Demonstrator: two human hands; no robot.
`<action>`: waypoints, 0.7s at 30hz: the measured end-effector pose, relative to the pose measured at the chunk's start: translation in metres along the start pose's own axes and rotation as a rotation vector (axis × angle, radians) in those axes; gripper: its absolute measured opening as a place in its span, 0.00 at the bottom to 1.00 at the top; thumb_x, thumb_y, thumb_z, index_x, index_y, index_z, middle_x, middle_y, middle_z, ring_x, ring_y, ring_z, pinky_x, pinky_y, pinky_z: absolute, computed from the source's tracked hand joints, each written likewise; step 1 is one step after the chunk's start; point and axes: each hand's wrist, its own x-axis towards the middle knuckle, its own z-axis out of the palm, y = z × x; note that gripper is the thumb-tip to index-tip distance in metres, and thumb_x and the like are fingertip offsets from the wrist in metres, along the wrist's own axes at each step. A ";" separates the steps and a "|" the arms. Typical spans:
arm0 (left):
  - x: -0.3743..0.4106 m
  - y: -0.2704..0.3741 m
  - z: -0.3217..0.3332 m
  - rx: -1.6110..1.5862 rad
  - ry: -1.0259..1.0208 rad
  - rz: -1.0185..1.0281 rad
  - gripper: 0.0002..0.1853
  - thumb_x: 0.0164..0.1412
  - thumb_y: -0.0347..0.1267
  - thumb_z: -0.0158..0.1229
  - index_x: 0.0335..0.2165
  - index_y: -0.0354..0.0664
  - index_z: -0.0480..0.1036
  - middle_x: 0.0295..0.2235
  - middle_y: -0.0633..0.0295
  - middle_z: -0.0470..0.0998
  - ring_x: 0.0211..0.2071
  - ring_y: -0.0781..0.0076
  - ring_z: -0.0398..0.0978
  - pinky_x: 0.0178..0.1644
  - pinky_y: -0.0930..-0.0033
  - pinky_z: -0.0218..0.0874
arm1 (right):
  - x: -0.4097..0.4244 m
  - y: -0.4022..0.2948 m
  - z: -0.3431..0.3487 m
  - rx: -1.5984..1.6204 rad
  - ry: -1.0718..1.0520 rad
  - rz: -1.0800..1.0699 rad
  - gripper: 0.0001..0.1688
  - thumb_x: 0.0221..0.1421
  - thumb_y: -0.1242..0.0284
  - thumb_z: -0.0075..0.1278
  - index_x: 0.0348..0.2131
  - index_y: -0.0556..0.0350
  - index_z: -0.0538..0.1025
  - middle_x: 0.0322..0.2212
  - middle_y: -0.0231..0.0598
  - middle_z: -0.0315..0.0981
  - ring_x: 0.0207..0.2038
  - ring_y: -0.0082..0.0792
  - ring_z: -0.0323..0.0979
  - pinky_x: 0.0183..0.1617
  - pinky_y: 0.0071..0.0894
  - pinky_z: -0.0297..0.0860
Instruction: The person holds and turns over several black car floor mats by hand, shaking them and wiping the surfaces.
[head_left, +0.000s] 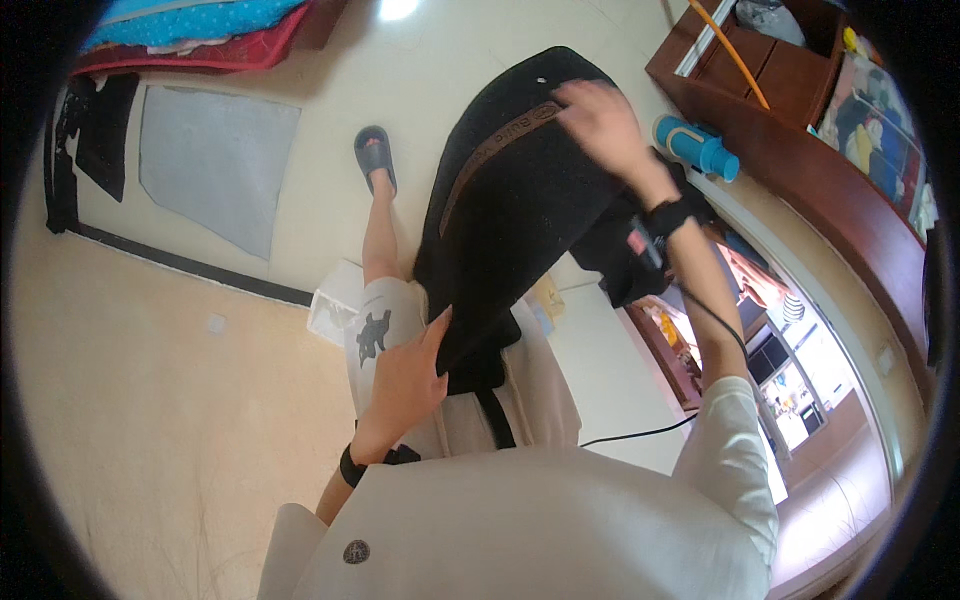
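A large curved black panel of felt-like material (517, 195) lies slanted over my lap, with a brown strip (487, 146) bearing writing along its curved edge. Its narrow lower end sits in my left hand (409, 379), thumb on top and fingers partly hidden. Over the upper part is my right hand (600, 124), blurred by motion, near the end of the strip; whether it grips or only touches cannot be made out. A small shiny spot (541, 79) shows near the panel's top. More black material (619, 262) hangs below my right forearm.
A blue bottle (694, 146) is beside the reddish-brown wooden furniture (795, 165) at right. A dark cable (645, 433) runs near my right arm. A white box-like object (334, 304) stands by my leg. A grey sheet (217, 165) is at left.
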 end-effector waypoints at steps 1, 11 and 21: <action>0.000 -0.002 -0.001 -0.028 -0.018 -0.026 0.35 0.36 0.23 0.55 0.48 0.37 0.56 0.33 0.44 0.70 0.33 0.46 0.69 0.35 0.57 0.61 | -0.015 0.032 -0.003 -0.026 -0.154 0.413 0.16 0.49 0.63 0.44 0.37 0.51 0.72 0.41 0.41 0.67 0.45 0.39 0.63 0.49 0.36 0.59; 0.021 -0.010 0.000 -0.034 0.091 -0.063 0.33 0.38 0.25 0.53 0.48 0.37 0.57 0.20 0.44 0.71 0.25 0.46 0.69 0.30 0.58 0.61 | -0.041 -0.124 -0.058 0.613 0.203 0.286 0.23 0.48 0.72 0.43 0.47 0.54 0.65 0.47 0.45 0.59 0.52 0.38 0.56 0.54 0.40 0.54; 0.025 -0.013 -0.008 -0.165 0.134 -0.240 0.38 0.39 0.27 0.58 0.49 0.22 0.51 0.37 0.34 0.67 0.42 0.45 0.65 0.47 0.64 0.55 | -0.016 -0.073 -0.053 0.125 0.427 0.362 0.12 0.45 0.73 0.48 0.34 0.55 0.72 0.36 0.43 0.68 0.40 0.43 0.65 0.44 0.36 0.61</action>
